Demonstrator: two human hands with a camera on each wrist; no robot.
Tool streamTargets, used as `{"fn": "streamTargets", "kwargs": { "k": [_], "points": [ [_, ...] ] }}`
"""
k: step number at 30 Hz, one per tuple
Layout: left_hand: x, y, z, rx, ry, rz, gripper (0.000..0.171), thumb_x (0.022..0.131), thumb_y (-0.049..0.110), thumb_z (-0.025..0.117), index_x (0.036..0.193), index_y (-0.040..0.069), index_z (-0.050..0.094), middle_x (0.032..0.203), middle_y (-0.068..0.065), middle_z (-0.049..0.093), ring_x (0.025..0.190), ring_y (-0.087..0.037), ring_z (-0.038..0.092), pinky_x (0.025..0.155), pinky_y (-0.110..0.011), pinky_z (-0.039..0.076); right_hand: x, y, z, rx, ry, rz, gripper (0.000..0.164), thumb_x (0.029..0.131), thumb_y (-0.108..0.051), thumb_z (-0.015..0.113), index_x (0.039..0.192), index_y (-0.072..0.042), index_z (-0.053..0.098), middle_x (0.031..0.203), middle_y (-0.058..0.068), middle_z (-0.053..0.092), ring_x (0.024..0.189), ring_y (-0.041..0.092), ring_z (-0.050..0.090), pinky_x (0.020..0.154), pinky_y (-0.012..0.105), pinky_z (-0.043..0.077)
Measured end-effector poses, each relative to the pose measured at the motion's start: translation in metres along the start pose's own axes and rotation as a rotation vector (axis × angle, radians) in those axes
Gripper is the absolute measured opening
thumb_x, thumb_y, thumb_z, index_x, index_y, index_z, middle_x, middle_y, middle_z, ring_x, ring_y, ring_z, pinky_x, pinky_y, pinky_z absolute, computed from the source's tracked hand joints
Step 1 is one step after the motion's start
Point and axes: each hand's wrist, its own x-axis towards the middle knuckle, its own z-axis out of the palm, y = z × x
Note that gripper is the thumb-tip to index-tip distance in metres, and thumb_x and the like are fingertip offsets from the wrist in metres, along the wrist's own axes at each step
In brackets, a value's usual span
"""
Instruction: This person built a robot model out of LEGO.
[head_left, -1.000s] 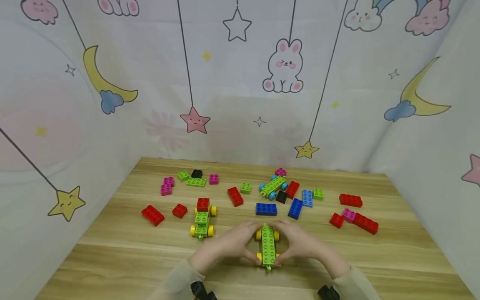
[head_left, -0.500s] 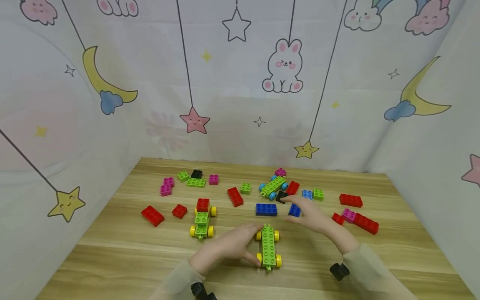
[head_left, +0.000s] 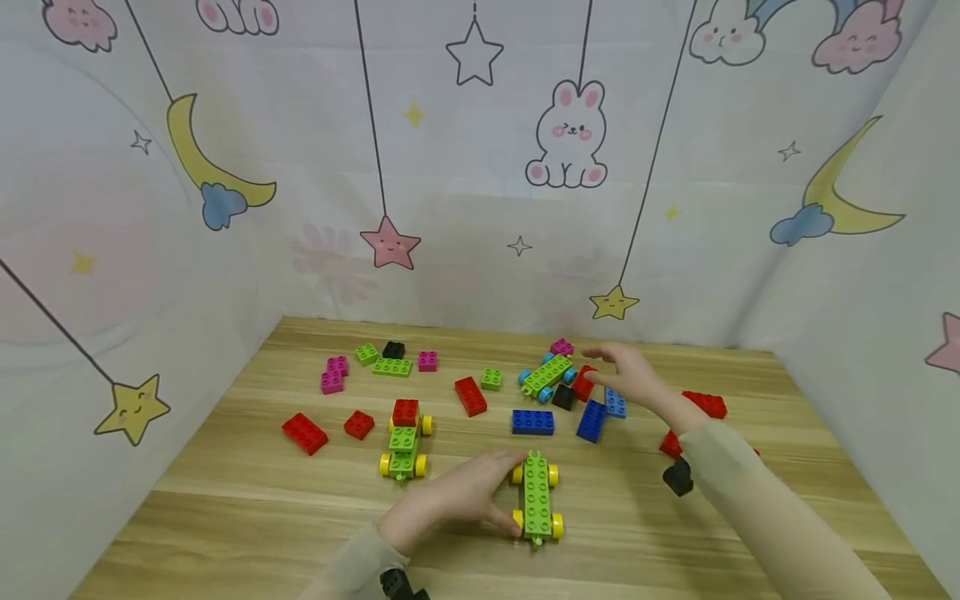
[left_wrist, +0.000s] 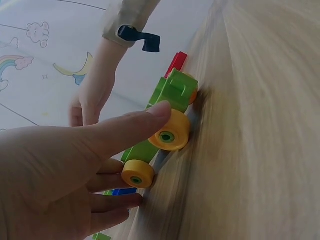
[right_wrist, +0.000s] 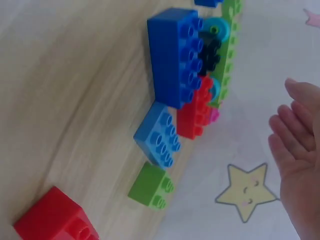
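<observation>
My left hand (head_left: pixel 474 490) holds a green toy car base (head_left: pixel 537 497) with yellow wheels from its left side. In the left wrist view the thumb lies on the rear wheel (left_wrist: pixel 172 131), and the fingers reach to the front wheel (left_wrist: pixel 137 175). My right hand (head_left: pixel 633 377) is stretched over the far right part of the table with nothing in its fingers. Below and beside it are a red brick (head_left: pixel 583 383), a light blue brick (head_left: pixel 615 403) and a pink brick (head_left: pixel 562 347). A green base with blue wheels (head_left: pixel 547 377) stands just left of them.
Left of my left hand stands another yellow-wheeled green car (head_left: pixel 403 440) with a red brick on it. Dark blue bricks (head_left: pixel 533 422) lie ahead of the held base. Several loose bricks are spread across the wooden table (head_left: pixel 225 500); a printed cloth (head_left: pixel 480 267) rises behind.
My right hand has left the right side of the green car base and moved forward and right over the far bricks. The left hand and the base have stayed in place.
</observation>
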Motion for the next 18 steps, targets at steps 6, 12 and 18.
{"fn": "streamTargets", "kwargs": {
  "k": [6,12,18],
  "points": [
    [-0.002,-0.002,0.000,-0.035,-0.009,-0.028,0.098,0.072,0.040,0.085,0.150,0.008,0.036,0.153,-0.010,0.041,0.140,-0.025,0.042,0.114,-0.039,0.036,0.025,0.020,0.003,-0.041,-0.028,0.026,0.038,0.093,-0.008,0.064,0.128,0.006,0.059,0.129,0.025,0.061,0.120,0.043,0.055,0.102,0.056,0.044],
    [-0.005,-0.002,-0.001,-0.043,-0.010,-0.039,0.097,0.073,0.040,0.085,0.150,0.008,0.036,0.153,-0.010,0.041,0.139,-0.025,0.042,0.114,-0.039,0.037,0.046,0.031,0.007,-0.072,-0.058,0.031,0.039,0.092,-0.006,0.065,0.128,0.007,0.058,0.129,0.026,0.060,0.120,0.043,0.055,0.102,0.056,0.044],
    [-0.003,0.000,-0.002,-0.035,-0.015,-0.031,0.095,0.074,0.042,0.083,0.150,0.009,0.037,0.152,-0.008,0.043,0.138,-0.024,0.044,0.113,-0.039,0.038,0.057,0.038,0.006,-0.086,-0.071,0.030,0.039,0.091,-0.001,0.064,0.128,0.010,0.056,0.128,0.028,0.059,0.119,0.045,0.054,0.102,0.058,0.044]
  ]
}}
